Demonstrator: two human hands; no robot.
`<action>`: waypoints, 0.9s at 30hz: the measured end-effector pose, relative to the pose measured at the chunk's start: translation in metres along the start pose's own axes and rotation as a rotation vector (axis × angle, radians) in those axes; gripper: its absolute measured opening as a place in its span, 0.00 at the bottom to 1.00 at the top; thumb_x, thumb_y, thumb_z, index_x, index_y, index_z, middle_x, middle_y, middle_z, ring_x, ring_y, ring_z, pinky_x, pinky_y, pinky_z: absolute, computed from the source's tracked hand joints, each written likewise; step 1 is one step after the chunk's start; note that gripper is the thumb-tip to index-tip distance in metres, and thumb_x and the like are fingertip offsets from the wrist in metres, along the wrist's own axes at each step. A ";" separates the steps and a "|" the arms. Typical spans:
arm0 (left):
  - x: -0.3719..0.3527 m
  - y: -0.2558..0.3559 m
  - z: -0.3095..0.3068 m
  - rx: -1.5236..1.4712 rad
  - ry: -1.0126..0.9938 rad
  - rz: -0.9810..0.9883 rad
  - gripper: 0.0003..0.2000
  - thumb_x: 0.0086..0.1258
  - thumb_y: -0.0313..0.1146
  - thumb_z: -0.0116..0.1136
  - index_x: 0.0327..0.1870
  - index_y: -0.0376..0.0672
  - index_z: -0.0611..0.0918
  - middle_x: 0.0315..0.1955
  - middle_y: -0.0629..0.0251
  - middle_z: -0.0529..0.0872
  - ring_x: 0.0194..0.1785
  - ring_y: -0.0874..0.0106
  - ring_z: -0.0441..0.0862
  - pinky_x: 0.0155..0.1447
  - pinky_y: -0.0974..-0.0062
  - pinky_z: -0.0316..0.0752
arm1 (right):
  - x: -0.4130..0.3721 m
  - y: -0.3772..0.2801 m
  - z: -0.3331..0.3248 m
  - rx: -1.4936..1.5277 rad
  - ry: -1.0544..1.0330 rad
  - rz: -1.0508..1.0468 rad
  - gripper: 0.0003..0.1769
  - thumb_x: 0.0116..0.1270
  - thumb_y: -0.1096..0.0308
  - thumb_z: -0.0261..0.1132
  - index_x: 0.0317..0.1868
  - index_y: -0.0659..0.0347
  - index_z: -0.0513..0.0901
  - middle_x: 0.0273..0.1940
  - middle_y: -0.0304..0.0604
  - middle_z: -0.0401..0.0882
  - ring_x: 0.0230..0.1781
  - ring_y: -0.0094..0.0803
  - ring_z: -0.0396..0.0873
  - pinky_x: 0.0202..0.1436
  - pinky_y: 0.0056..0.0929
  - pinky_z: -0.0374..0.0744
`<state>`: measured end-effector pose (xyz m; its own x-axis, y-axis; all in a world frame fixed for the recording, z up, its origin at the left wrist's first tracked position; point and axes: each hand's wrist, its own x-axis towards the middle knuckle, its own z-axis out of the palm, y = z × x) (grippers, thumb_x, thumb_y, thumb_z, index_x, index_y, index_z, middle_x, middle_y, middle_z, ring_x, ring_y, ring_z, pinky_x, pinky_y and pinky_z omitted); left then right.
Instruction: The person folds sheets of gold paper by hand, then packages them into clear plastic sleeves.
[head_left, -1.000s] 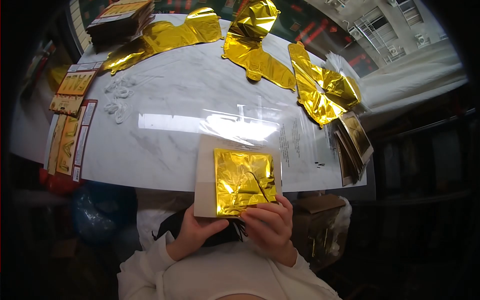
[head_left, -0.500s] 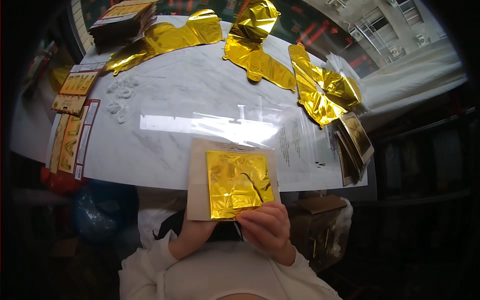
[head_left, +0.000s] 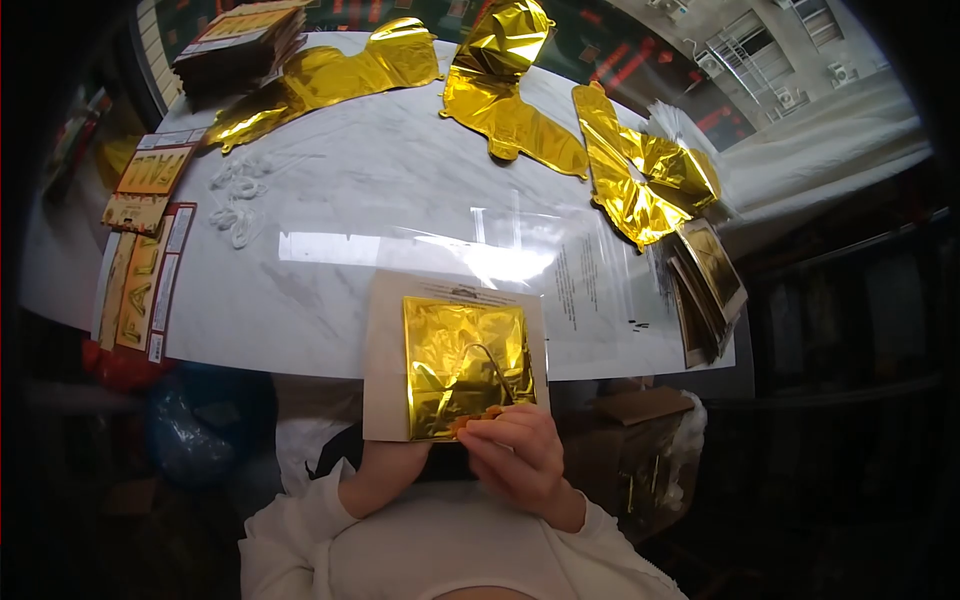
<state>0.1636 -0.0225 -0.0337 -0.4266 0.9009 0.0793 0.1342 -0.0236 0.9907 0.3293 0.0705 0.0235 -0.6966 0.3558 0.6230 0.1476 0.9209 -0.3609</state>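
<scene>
A folded gold foil balloon (head_left: 465, 345) lies flat on a beige card (head_left: 385, 380), both held in front of my body at the table's near edge. My left hand (head_left: 388, 474) grips the card's lower left from below, and its fingers are mostly hidden behind it. With fingers pressed together, my right hand (head_left: 520, 455) pinches the lower edge of the folded foil near its right corner. A thin curved line, perhaps a fold or reflection, crosses the foil above that hand. Small dark print runs along the card's top edge.
Unfolded gold foil balloons (head_left: 340, 80) lie along the far side of the marble-look table (head_left: 330, 190). A stack of printed packets (head_left: 235, 50) stands far left, more packets (head_left: 150, 280) nearer. White cords (head_left: 238, 200) and clear plastic bags (head_left: 590, 290) lie between; cards (head_left: 705, 290) stand right.
The card and folded foil have shifted slightly left, and the light on the foil has changed. My right hand has moved a little left with them, still pinching the lower edge.
</scene>
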 end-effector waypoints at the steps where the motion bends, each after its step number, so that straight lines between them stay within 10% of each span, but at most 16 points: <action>1: 0.001 0.002 0.000 -0.050 0.001 -0.017 0.14 0.73 0.26 0.70 0.57 0.36 0.86 0.50 0.57 0.91 0.53 0.64 0.89 0.58 0.67 0.82 | 0.000 0.001 0.001 0.015 0.011 0.021 0.20 0.52 0.79 0.76 0.49 0.62 0.92 0.51 0.42 0.88 0.46 0.39 0.83 0.52 0.39 0.82; 8: 0.003 0.004 0.009 -0.773 -0.139 -0.263 0.15 0.81 0.21 0.58 0.66 0.31 0.80 0.59 0.54 0.88 0.59 0.68 0.88 0.66 0.71 0.83 | 0.003 0.006 0.004 0.031 0.048 0.108 0.20 0.51 0.82 0.76 0.47 0.63 0.92 0.50 0.42 0.87 0.46 0.42 0.82 0.51 0.40 0.81; 27: 0.001 -0.004 0.009 -0.739 -0.150 -0.309 0.16 0.87 0.28 0.53 0.67 0.28 0.79 0.57 0.54 0.89 0.59 0.68 0.88 0.67 0.70 0.83 | 0.016 0.018 0.012 -0.082 -0.027 0.237 0.20 0.53 0.76 0.80 0.49 0.54 0.94 0.52 0.39 0.84 0.54 0.40 0.77 0.58 0.37 0.74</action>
<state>0.1705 -0.0173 -0.0381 -0.2161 0.9609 -0.1734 -0.6172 0.0032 0.7868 0.3127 0.0911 0.0186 -0.6541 0.5601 0.5084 0.3647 0.8223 -0.4368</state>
